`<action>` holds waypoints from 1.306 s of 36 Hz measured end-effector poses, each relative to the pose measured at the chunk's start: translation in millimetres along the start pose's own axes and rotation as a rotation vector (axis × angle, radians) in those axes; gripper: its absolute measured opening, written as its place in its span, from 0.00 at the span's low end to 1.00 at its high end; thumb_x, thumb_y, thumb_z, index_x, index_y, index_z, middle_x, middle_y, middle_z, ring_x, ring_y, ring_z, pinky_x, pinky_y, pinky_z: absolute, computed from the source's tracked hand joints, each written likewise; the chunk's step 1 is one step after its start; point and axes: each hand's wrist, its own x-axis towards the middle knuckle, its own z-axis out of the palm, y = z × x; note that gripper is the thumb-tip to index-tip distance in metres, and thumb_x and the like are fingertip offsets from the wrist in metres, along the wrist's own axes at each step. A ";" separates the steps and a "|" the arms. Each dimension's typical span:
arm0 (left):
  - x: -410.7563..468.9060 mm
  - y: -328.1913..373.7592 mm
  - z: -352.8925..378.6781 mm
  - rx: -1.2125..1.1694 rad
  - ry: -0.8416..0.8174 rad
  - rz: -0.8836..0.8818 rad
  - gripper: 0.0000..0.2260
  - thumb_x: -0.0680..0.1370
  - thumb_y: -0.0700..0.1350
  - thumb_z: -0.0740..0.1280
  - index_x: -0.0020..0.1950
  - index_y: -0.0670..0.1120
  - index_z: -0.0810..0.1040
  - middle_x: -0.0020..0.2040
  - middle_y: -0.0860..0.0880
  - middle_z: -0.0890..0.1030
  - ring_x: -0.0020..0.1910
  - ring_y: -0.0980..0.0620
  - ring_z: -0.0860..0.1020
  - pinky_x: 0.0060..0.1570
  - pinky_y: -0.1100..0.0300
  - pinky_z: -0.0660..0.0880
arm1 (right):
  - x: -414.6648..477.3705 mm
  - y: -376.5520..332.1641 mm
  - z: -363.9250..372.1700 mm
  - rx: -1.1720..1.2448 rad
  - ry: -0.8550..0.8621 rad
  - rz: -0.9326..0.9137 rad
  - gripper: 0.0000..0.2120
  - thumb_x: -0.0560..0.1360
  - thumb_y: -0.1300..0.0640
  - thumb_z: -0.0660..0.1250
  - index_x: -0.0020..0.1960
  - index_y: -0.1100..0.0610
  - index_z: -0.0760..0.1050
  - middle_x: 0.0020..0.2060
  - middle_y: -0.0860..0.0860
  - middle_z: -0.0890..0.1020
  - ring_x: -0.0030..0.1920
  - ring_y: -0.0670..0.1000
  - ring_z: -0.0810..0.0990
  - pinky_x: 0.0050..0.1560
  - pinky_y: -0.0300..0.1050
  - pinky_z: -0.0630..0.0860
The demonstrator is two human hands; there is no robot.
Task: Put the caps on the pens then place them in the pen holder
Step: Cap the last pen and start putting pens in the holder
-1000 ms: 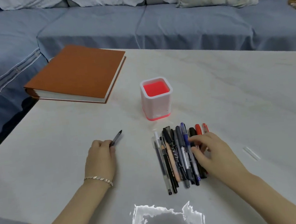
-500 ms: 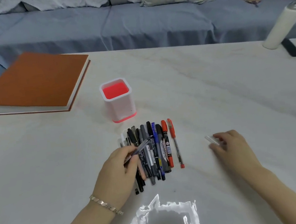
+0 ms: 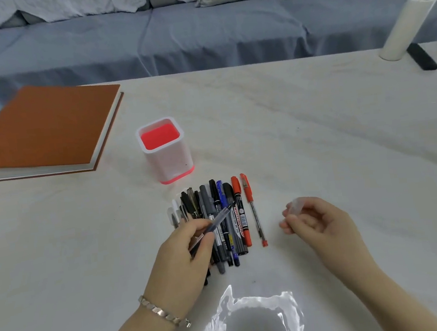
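My left hand (image 3: 183, 252) grips an uncapped pen (image 3: 219, 218) with a clear grey barrel, its tip pointing up and right over a row of several capped pens and markers (image 3: 226, 215) that lie on the table. A little to the right of the row, my right hand (image 3: 316, 222) pinches a clear pen cap (image 3: 295, 205) just above the table. The white pen holder (image 3: 167, 154) with a pink inside stands upright behind the row with nothing in it.
A thick brown book (image 3: 43, 129) lies at the left edge of the pale marble table (image 3: 317, 141). A white cylinder bottle (image 3: 407, 24) and a black remote (image 3: 421, 56) sit at the far right. A blue sofa runs behind the table.
My right hand left the pen row, reached right to the clear cap on the table and lifted it. My left hand brought its pen from the left to over the row.
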 end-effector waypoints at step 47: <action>-21.3 1.9 -7.3 -0.057 -0.063 0.056 0.19 0.72 0.41 0.69 0.39 0.69 0.76 0.46 0.65 0.78 0.39 0.63 0.77 0.41 0.74 0.71 | -13.8 -10.4 30.7 0.351 -0.135 0.207 0.14 0.60 0.49 0.69 0.41 0.56 0.83 0.36 0.52 0.84 0.35 0.47 0.79 0.43 0.34 0.79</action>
